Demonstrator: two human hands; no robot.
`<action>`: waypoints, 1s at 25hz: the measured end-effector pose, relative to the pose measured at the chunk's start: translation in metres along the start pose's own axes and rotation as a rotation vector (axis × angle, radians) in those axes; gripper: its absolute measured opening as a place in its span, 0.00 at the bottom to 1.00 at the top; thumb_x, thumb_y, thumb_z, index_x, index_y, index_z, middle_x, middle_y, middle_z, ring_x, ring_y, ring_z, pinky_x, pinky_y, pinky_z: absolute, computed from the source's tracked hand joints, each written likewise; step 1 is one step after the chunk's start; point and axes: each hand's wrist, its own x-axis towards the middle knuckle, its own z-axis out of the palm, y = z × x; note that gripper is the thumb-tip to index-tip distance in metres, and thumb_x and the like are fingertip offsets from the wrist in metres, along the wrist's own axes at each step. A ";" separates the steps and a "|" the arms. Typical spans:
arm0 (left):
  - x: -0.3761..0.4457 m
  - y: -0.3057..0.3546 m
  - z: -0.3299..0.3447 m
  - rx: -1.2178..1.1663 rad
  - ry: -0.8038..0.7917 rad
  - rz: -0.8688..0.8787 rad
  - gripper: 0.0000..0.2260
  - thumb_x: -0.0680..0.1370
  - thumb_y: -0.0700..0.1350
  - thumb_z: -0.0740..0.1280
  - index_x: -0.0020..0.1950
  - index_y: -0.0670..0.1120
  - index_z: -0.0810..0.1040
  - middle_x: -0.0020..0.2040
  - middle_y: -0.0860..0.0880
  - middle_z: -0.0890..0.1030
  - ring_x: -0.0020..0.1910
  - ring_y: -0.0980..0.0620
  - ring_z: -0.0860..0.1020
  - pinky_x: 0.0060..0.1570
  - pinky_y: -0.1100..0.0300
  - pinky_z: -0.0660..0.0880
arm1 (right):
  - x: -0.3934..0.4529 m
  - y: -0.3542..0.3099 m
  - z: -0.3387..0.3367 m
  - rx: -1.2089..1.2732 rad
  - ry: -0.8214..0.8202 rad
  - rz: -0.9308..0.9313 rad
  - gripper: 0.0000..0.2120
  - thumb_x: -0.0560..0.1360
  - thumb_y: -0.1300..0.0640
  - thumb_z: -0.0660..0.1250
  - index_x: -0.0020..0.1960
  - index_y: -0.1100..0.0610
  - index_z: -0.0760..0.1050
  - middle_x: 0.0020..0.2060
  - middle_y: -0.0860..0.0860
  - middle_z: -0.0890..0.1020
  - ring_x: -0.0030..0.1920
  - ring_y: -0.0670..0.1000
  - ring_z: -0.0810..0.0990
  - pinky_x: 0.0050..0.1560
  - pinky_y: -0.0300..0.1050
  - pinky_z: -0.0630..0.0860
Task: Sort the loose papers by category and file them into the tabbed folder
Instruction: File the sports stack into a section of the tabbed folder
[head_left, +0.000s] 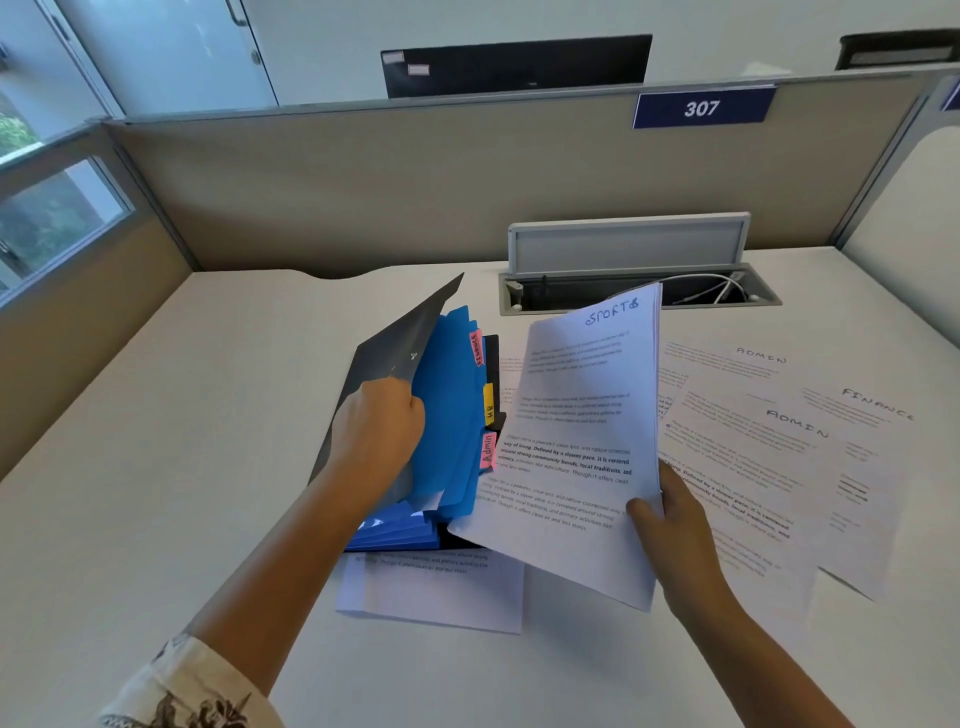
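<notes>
Misfiling is the risk here: the SPORTS sheets (582, 431) are pinched at their lower right edge by the right hand (670, 525), raised beside the tabbed folder (447, 415) on the desk (156, 467). Blue dividers are held apart by curled left hand (376, 434) fingers. Only Finance, HR and Admin tabs are seen, and the sheets could be buckled on entry

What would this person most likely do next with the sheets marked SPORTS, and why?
Probably slide the SPORTS sheets, held by the right hand, into a pocket of the folder. The left hand holds the dividers open, but no Sports tab shows, so which pocket is unclear.
</notes>
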 end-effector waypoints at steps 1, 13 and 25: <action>0.000 0.000 0.000 0.004 -0.004 -0.002 0.19 0.77 0.39 0.55 0.26 0.45 0.58 0.25 0.48 0.63 0.23 0.54 0.61 0.24 0.62 0.55 | 0.001 0.000 0.003 0.011 -0.006 0.002 0.19 0.77 0.63 0.58 0.65 0.49 0.65 0.55 0.46 0.73 0.48 0.51 0.76 0.47 0.48 0.72; -0.007 0.003 -0.004 -0.004 -0.016 -0.004 0.19 0.78 0.41 0.56 0.27 0.47 0.57 0.26 0.50 0.62 0.24 0.55 0.61 0.24 0.63 0.56 | 0.001 -0.007 0.018 0.298 -0.164 0.109 0.19 0.76 0.68 0.56 0.54 0.45 0.69 0.51 0.45 0.78 0.52 0.54 0.78 0.53 0.54 0.76; -0.013 0.003 0.010 0.036 -0.069 0.052 0.18 0.78 0.41 0.55 0.28 0.45 0.58 0.26 0.49 0.63 0.24 0.54 0.61 0.24 0.62 0.58 | 0.010 -0.007 0.012 0.272 -0.334 0.149 0.20 0.77 0.68 0.55 0.62 0.48 0.68 0.52 0.47 0.79 0.52 0.54 0.79 0.52 0.54 0.77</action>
